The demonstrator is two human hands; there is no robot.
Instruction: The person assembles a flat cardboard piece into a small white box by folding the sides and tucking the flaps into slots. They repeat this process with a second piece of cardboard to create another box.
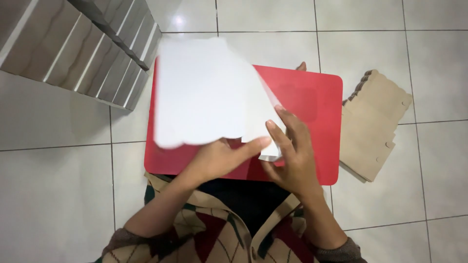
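Observation:
A white flat cardboard blank, motion-blurred, is lifted over a red lap table. My left hand grips the blank's near edge from below, thumb stretched to the right. My right hand holds a folded flap at the blank's lower right corner, fingers spread on it.
A stack of brown flat cardboard blanks lies on the white tiled floor right of the table. Several folded grey-and-white boxes stand in a row at the upper left. A toe shows past the table's far edge.

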